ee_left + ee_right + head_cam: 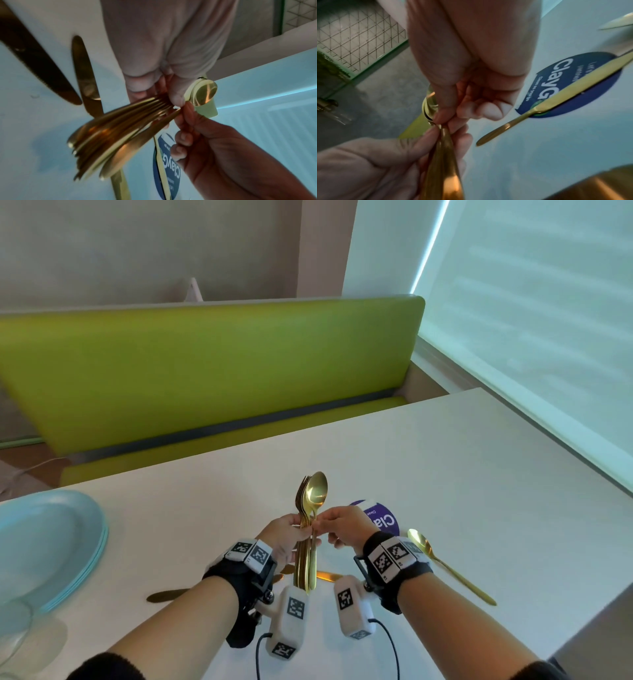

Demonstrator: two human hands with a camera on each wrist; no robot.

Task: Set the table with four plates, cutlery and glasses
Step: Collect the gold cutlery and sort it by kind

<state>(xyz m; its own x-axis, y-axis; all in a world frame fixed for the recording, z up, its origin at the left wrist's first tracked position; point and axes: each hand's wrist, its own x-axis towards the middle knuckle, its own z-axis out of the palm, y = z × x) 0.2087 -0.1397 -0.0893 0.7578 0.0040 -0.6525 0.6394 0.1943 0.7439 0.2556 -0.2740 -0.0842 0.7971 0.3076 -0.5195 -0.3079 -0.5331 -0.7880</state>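
My left hand (286,534) gripped gold cutlery bundle (306,542) upright above counter (445,474); right hand (342,527) pinched front spoon's (315,491) neck.

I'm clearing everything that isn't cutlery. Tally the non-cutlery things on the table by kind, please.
Stack of light-blue plates: 1
Clear glass: 1
Round purple sticker: 1
Total: 3

Gold cutlery bundle (306,529) held upright; gold spoon (445,563) flat on table; pale-blue plates (51,546) stacked left.
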